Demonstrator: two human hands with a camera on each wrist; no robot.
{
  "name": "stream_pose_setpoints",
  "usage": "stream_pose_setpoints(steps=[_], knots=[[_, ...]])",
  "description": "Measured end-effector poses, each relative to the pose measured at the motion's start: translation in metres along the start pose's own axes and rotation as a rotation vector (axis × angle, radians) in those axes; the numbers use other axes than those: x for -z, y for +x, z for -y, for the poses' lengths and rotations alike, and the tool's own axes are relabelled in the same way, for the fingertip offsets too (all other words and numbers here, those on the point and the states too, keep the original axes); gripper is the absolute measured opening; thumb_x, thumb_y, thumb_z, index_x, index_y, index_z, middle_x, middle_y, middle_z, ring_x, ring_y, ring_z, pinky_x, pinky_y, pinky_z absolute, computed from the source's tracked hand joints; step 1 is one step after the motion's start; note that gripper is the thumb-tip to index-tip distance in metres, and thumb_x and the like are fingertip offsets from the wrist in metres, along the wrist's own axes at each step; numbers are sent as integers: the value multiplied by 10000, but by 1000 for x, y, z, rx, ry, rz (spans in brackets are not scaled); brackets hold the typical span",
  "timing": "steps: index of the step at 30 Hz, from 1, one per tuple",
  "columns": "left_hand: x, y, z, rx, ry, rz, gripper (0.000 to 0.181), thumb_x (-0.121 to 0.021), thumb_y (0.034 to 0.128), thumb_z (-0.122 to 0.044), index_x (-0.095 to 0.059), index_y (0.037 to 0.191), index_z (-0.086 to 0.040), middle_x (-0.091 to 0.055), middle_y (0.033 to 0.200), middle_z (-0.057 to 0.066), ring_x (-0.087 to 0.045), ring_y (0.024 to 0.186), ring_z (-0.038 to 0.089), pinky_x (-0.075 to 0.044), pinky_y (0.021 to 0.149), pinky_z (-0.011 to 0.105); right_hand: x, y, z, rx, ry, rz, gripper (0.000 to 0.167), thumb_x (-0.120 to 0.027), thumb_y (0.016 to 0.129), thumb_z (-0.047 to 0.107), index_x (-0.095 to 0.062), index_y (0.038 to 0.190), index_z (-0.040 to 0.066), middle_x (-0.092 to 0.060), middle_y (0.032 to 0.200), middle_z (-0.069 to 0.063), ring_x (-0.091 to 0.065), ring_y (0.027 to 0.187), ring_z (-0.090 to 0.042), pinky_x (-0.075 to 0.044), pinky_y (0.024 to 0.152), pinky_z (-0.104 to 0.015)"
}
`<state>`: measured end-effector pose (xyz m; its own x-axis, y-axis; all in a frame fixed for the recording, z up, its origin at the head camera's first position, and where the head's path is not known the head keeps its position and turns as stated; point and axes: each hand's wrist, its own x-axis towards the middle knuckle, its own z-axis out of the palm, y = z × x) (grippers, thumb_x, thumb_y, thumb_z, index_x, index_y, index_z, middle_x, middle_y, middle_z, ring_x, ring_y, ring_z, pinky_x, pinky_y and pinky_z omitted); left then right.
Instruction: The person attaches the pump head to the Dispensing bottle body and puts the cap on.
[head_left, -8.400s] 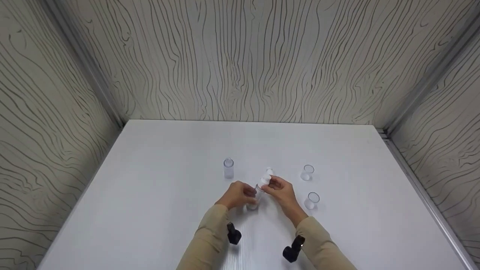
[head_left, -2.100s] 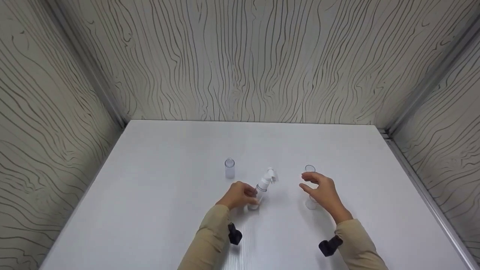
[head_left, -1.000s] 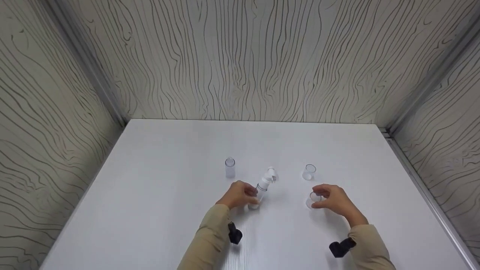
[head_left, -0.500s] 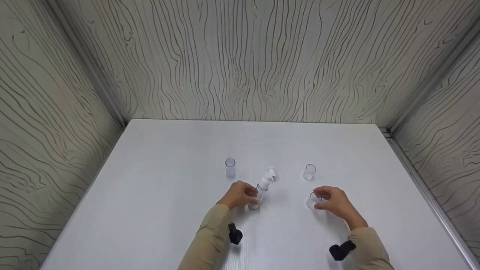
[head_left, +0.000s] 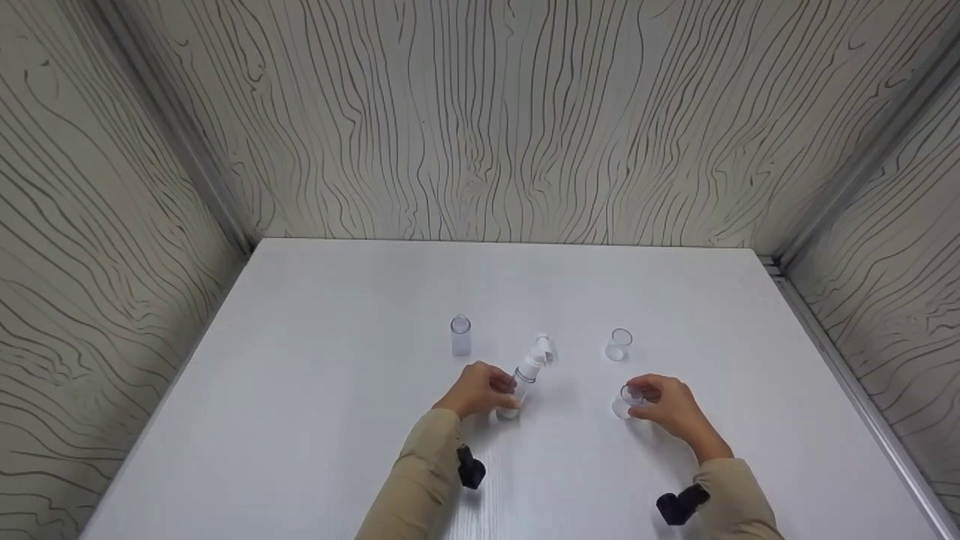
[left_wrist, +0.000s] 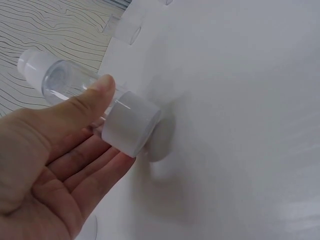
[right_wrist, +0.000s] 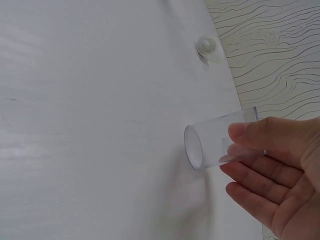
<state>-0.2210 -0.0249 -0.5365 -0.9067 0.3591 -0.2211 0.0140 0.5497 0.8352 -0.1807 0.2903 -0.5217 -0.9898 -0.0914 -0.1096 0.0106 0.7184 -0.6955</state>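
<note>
My left hand (head_left: 480,388) grips a small clear spray bottle (left_wrist: 132,122) between thumb and fingers, low on its body. Its white pump head (head_left: 534,358) sits on the neck, pointing away from me. On the right, my right hand (head_left: 671,405) pinches a clear plastic cup-like piece (right_wrist: 215,135) between thumb and fingers near one rim. Whether that piece touches the table, I cannot tell. Beyond it stands a second clear cup-like piece (head_left: 619,346). A clear bottle-shaped container (head_left: 460,337) stands upright, without a pump head, behind my left hand.
The white tabletop (head_left: 337,322) carries all these things. Wood-grain panels (head_left: 480,127) rise at the back and both sides. A metal rail (head_left: 847,397) runs along the table's right edge. Each sleeve bears a black wrist camera (head_left: 471,469).
My right hand has left the bottle's white pump head, moved right and taken hold of the nearer clear cup-like piece. My left hand keeps its grip on the bottle; the last half second shows hardly any movement.
</note>
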Motion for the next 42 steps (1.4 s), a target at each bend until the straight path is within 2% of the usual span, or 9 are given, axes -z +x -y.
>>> stream_pose_setpoints(steps=[10,14,19,21,23,27,29,34,42], knots=[[1,-2,-2,-57,19,18,345,-808,757,-123,-713,1062,8,-745,1013,135,-699,946,233,-570,869,362,0,1,-1,34,22,-19,386,-722,790,5,-614,1147,-93,-667,1121,-261,-645,1072,-409,-532,937,-463],[1,-2,-3,-54,19,19,348,-808,756,-122,-713,1063,12,-746,1012,137,-698,941,228,-571,864,356,0,2,-1,47,31,-28,389,-728,783,4,-614,1138,-106,-666,1114,-276,-652,1059,-414,-543,919,-442],[1,-2,-3,-61,17,20,352,-809,753,-117,-711,1063,19,-746,1019,150,-704,954,244,-569,877,352,0,4,-1,55,29,-42,389,-737,770,3,-622,1125,-104,-680,1081,-265,-676,1003,-377,-568,831,-272],[1,-2,-3,-66,17,20,352,-809,751,-114,-710,1059,26,-746,1018,157,-706,960,253,-569,880,354,0,4,0,58,24,-46,383,-740,767,4,-627,1120,-98,-685,1070,-258,-680,987,-363,-558,808,-239],[1,-2,-3,-63,19,19,353,-810,751,-117,-710,1058,26,-746,1021,157,-707,967,255,-568,886,354,0,4,2,58,25,-46,379,-742,770,7,-629,1118,-92,-687,1064,-255,-680,986,-359,-568,817,-268],[1,-2,-3,-36,15,19,358,-813,752,-130,-712,1067,8,-746,1032,141,-702,971,245,-564,896,365,0,5,7,51,42,-41,390,-753,781,32,-625,1130,-85,-682,1077,-257,-674,1009,-367,-566,875,-399],[1,-2,-3,-22,14,20,360,-814,752,-139,-714,1071,-3,-745,1035,132,-698,969,234,-562,898,367,-1,6,7,61,49,-43,397,-758,780,47,-625,1130,-83,-679,1081,-257,-673,1008,-367,-563,883,-420],[2,-1,-3,-25,18,19,353,-818,749,-141,-718,1058,-3,-746,1021,132,-693,949,220,-563,880,365,-2,8,6,125,58,-50,391,-761,774,64,-627,1108,-86,-681,1061,-251,-686,967,-334,-580,849,-385],[2,0,-2,-24,32,19,347,-813,756,-152,-721,1063,-20,-741,1031,118,-688,960,223,-554,901,369,-6,9,19,58,61,-37,383,-743,780,8,-623,1130,-91,-671,1104,-270,-667,1030,-386,-551,906,-438]])
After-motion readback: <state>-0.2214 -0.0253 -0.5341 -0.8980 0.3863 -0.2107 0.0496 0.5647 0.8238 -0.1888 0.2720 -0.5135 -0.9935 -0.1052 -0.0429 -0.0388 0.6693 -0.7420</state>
